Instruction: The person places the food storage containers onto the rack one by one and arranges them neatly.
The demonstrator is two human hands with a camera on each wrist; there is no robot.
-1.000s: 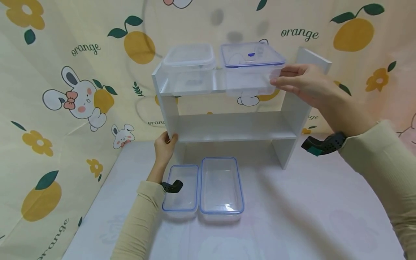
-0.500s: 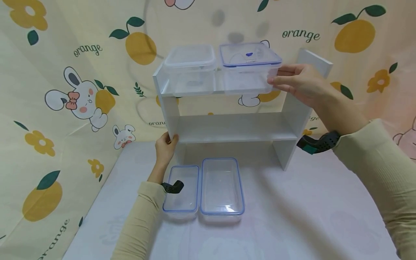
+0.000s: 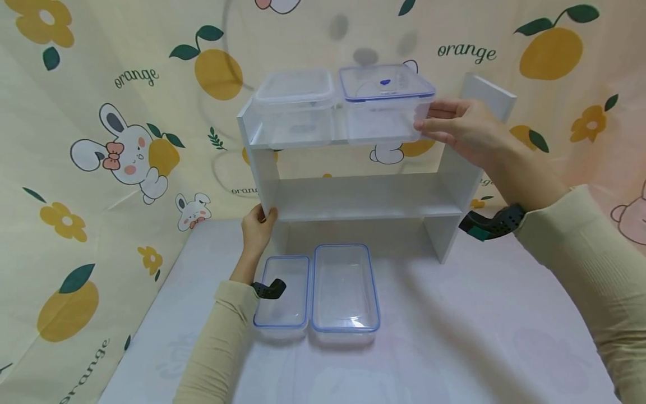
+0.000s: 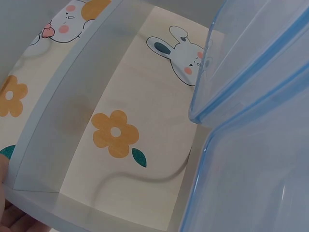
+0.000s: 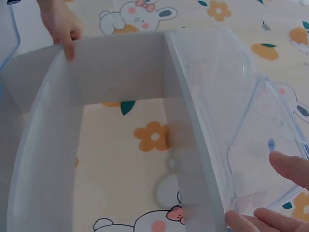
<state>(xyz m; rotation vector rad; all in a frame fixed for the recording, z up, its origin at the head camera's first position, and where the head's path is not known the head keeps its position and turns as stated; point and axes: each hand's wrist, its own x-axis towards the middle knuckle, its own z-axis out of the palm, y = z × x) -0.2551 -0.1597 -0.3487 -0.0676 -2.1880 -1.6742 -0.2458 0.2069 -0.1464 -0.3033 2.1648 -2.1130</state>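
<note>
My left hand (image 3: 257, 229) pinches the left side panel of a white two-tier shelf (image 3: 368, 196) by its front edge. On the shelf's top board, my right hand (image 3: 469, 126) rests straight fingers against the right end of a clear food container with a blue-rimmed lid (image 3: 387, 83). That container is level and sits right of a second clear container with a frosted lid (image 3: 295, 87). The right wrist view shows the thumb (image 5: 292, 169) beside the blue lid tab, apart from the other fingers. The hand hides the container's right end.
Two clear boxes with blue rims stand on the white table before the shelf: a narrower box (image 3: 282, 292) and a wider box (image 3: 345, 289). The left forearm overlaps the narrower one's left side. A printed cloth (image 3: 126, 235) hangs behind.
The blue-lidded container has shifted a little to the left and slightly back, with my right hand following it. My left hand stays on the side panel.
</note>
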